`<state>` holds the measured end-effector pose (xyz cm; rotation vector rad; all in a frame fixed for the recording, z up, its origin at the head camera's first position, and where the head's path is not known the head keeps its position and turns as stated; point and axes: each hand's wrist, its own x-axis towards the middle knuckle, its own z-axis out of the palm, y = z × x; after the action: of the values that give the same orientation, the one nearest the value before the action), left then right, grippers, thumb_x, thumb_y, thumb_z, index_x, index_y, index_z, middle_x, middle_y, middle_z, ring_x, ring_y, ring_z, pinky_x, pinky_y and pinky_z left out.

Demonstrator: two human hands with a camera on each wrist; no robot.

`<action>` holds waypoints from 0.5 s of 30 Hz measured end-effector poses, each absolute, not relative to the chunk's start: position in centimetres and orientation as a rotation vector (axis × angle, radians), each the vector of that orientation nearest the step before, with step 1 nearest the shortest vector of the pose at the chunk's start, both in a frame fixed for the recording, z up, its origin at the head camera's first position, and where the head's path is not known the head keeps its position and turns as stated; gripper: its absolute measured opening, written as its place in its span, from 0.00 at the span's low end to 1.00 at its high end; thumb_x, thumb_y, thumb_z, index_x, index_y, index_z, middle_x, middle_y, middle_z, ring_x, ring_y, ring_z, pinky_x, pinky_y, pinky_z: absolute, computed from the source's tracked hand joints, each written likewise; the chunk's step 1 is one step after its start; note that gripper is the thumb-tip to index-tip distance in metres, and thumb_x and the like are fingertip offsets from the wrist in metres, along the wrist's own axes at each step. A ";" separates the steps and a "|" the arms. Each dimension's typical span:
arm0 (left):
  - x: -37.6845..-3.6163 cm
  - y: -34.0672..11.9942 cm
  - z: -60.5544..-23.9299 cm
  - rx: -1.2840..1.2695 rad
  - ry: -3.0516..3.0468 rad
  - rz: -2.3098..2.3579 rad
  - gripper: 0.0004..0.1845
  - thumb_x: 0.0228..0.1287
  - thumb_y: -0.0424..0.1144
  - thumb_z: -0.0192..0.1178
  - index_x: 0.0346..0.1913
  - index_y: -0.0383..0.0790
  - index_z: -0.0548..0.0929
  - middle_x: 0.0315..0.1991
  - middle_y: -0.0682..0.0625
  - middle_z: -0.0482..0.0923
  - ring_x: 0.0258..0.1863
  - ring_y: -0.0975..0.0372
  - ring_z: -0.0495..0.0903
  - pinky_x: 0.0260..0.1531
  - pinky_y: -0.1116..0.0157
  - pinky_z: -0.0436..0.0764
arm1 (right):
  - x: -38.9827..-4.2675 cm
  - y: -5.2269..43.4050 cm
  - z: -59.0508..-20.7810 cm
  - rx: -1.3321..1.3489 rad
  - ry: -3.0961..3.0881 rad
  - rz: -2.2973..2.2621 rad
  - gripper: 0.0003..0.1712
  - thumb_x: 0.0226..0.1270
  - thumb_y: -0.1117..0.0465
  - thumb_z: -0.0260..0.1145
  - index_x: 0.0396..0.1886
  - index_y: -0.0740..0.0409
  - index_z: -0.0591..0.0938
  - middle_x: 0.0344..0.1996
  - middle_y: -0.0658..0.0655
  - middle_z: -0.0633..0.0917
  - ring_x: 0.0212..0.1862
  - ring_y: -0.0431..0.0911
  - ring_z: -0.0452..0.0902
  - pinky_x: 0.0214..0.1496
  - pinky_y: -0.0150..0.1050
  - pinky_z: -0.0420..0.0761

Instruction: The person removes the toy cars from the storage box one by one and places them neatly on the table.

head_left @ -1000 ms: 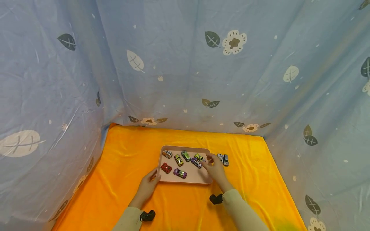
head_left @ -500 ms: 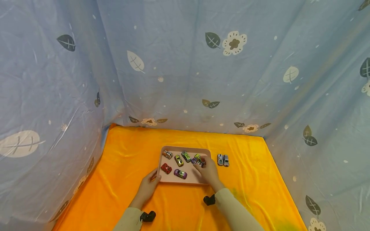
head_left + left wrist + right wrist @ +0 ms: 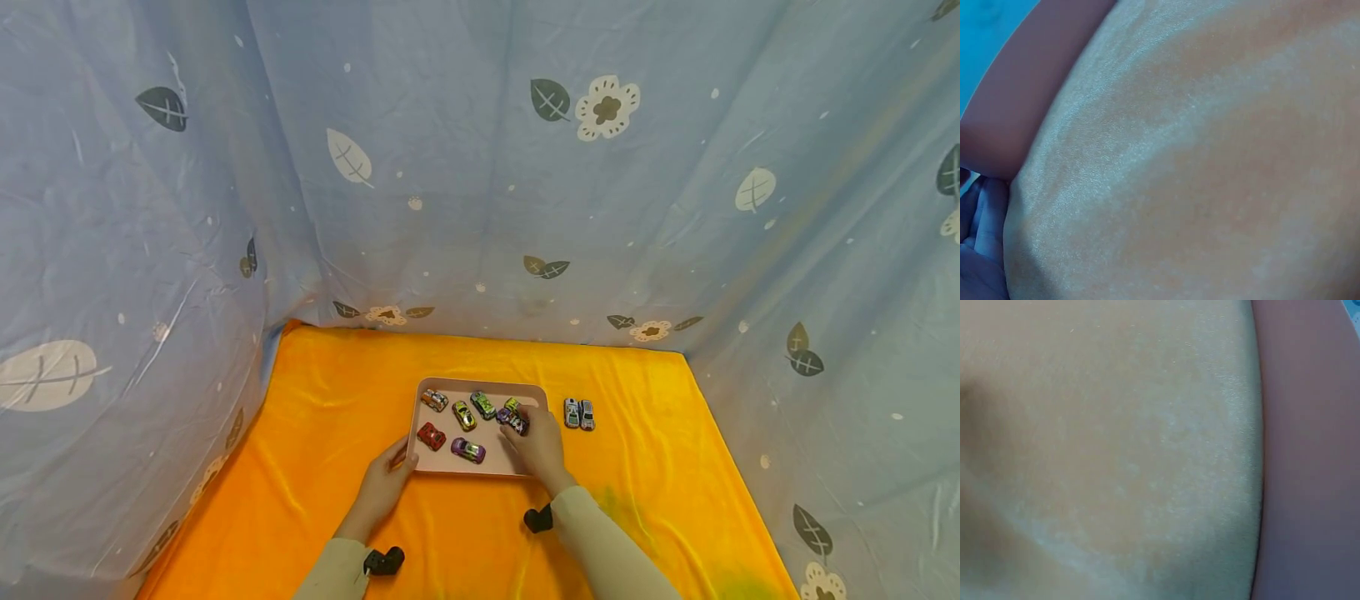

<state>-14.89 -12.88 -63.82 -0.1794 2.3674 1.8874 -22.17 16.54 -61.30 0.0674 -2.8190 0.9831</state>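
Observation:
A pink tray point(image 3: 486, 435) lies on the orange cloth point(image 3: 337, 433) and carries several small toy cars, among them a red car point(image 3: 431, 436) and a purple car point(image 3: 468, 451). My left hand point(image 3: 390, 477) grips the tray's near left corner, thumb on the rim. My right hand point(image 3: 528, 440) reaches over the tray's right side with curled fingers. Its fingertips pinch a small toy car beside a dark purple car point(image 3: 508, 417), and the fingers mostly hide the pinched car. Both wrist views show only blurred close surfaces.
Two silver toy cars point(image 3: 578, 414) stand side by side on the cloth just right of the tray. Blue fabric walls point(image 3: 480, 208) printed with leaves and flowers close in the back, left and right. Black wrist cameras point(image 3: 384, 560) sit on both sleeves.
My right hand carried a small car leftward from the tray's right edge to over the tray's right side. The left hand stayed on the tray corner.

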 end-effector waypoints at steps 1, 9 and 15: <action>-14.9 -12.9 -63.9 -0.179 2.365 1.890 0.28 0.69 0.48 0.59 0.70 0.51 0.70 0.64 0.48 0.72 0.64 0.52 0.69 0.58 0.52 0.74 | -22.2 16.5 -61.3 0.068 -2.823 0.970 0.29 0.55 0.48 0.76 0.52 0.59 0.83 0.42 0.55 0.84 0.44 0.51 0.77 0.51 0.49 0.76; -14.9 -12.8 -63.9 -0.183 2.381 1.877 0.27 0.69 0.49 0.59 0.70 0.52 0.71 0.64 0.49 0.72 0.66 0.52 0.67 0.59 0.51 0.73 | -21.9 16.5 -61.0 0.049 -2.854 0.929 0.26 0.54 0.48 0.76 0.49 0.58 0.84 0.38 0.53 0.83 0.41 0.49 0.74 0.48 0.47 0.75; -14.7 -12.8 -63.8 -0.186 2.384 1.874 0.27 0.69 0.48 0.59 0.70 0.52 0.71 0.64 0.48 0.72 0.66 0.51 0.66 0.59 0.50 0.73 | -22.1 16.5 -61.3 0.046 -2.897 0.894 0.24 0.55 0.49 0.76 0.48 0.57 0.85 0.39 0.52 0.84 0.41 0.50 0.74 0.52 0.49 0.72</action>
<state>-14.75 -12.84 -63.82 -0.1859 2.3844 1.8744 -22.06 16.51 -61.31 0.0459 -2.8975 0.8942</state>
